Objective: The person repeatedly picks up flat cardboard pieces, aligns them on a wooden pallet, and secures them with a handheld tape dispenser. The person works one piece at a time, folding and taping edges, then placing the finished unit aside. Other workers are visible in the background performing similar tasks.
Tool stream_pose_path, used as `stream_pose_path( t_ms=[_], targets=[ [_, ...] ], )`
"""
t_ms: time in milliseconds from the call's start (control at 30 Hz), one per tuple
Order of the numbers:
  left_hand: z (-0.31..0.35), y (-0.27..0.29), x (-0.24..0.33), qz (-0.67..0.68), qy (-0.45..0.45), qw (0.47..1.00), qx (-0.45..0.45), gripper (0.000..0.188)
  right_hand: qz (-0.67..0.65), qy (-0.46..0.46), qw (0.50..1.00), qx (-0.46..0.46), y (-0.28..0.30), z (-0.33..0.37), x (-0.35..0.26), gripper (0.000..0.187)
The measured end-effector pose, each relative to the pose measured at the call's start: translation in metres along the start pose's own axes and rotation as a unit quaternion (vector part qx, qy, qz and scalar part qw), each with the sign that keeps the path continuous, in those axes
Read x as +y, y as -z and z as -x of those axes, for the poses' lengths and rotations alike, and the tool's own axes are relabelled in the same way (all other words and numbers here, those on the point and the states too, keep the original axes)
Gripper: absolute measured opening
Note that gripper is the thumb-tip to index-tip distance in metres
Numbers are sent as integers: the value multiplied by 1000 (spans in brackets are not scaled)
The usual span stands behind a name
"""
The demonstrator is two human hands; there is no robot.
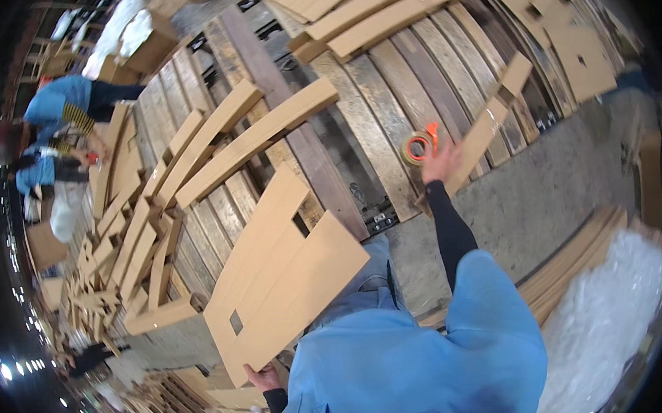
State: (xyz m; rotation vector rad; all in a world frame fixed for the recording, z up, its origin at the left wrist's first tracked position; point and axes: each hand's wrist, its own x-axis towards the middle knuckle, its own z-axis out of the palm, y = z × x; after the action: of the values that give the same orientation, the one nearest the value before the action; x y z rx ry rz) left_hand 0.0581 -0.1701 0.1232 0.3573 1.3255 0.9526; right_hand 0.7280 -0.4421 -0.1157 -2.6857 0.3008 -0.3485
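A flat cardboard sheet [274, 276] with square cut-outs leans across the front of the slatted table. My left hand [265, 378] grips its lower left corner, thumb on the face. On the slats at the right, my right hand [442, 163] has its fingers spread, slightly blurred, beside an orange tape dispenser [417, 147] with a roll of tape. Its fingertips are close to the dispenser; whether they touch it I cannot tell. Under and beside that hand lies a long folded cardboard strip [487, 130] with shiny tape on it.
Folded cardboard beams [257, 139] lie on the wooden slats [370, 100], with several more piled at the left. Flat cardboard pieces [577, 55] are at the far right. Clear plastic wrap [612, 325] covers a stack at lower right. A person in blue [59, 103] works at the left.
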Motion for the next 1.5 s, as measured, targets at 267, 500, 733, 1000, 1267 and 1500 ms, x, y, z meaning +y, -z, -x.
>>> stream_pose_path(
  t_ms=[267,500,733,1000,1267,1500],
  targets=[
    [-3,20,-71,34,6,999,32,35,7,-345,923,-170,36,-32,93,113],
    [-25,5,-99,-3,38,999,34,36,-232,-34,970,-66,75,-52,70,89],
    [-60,-13,-147,-6,79,996,29,37,-323,379,803,-326,185,-9,-157,81],
    [-68,-55,-166,-27,61,996,-61,45,-249,757,587,-144,207,118,-498,77],
    [-31,-57,-172,-28,37,999,5,47,-485,725,354,-336,321,280,-539,71],
    [-34,-73,-167,16,-22,1000,3,44,-63,791,343,-503,185,260,-278,93]
  ],
)
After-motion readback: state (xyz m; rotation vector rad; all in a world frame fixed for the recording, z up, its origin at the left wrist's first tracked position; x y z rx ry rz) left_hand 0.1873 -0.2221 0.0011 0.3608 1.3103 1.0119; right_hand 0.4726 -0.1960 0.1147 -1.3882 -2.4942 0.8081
